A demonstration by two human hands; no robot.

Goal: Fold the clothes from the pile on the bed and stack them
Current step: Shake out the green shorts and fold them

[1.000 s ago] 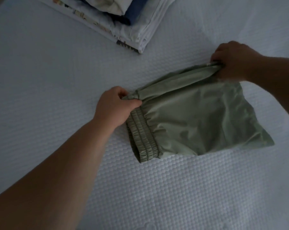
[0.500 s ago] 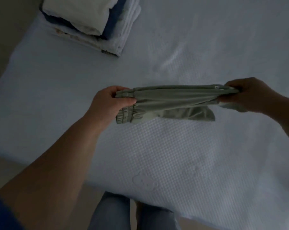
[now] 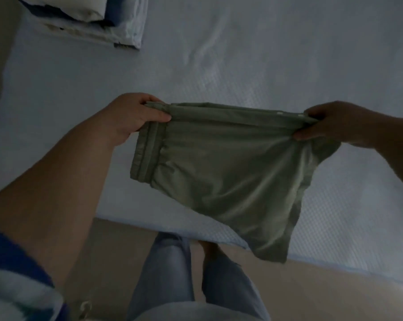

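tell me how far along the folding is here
Done: a stack of folded clothes sits at the bed's far left corner. In hand: the left hand and right hand pinch the top edge of green shorts, held up and hanging above the bed. Left: folding the shorts and stacking them. No unfolded pile shows.

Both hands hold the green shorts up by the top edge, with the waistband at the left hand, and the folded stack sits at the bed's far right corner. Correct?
Not quite. The head view shows the folded stack at the bed's far left corner. The rest holds: left hand and right hand hold the green shorts up by the top edge, waistband at the left hand.
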